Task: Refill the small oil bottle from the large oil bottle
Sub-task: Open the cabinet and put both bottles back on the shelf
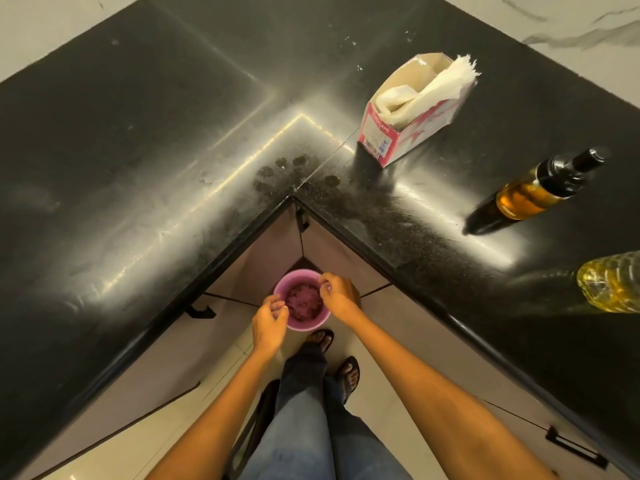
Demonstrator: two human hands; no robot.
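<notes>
Oil bottles wait far right on the black L-shaped table (138, 140), while at the inner corner, down by the floor, the left hand (269, 323) and right hand (341, 296) hover over a pink bin (304, 323), fingers (277, 306) of each curled loosely together, though I cannot tell whether they pinch anything. Rightward, an open pink-and-white box of paper napkins (412, 112) stands upright, well apart from the bottles. Past it stands the small oil bottle (533, 192), dark-capped with amber oil, and nearer the front edge the large oil bottle (613, 285), clear yellow and cut by the frame.
</notes>
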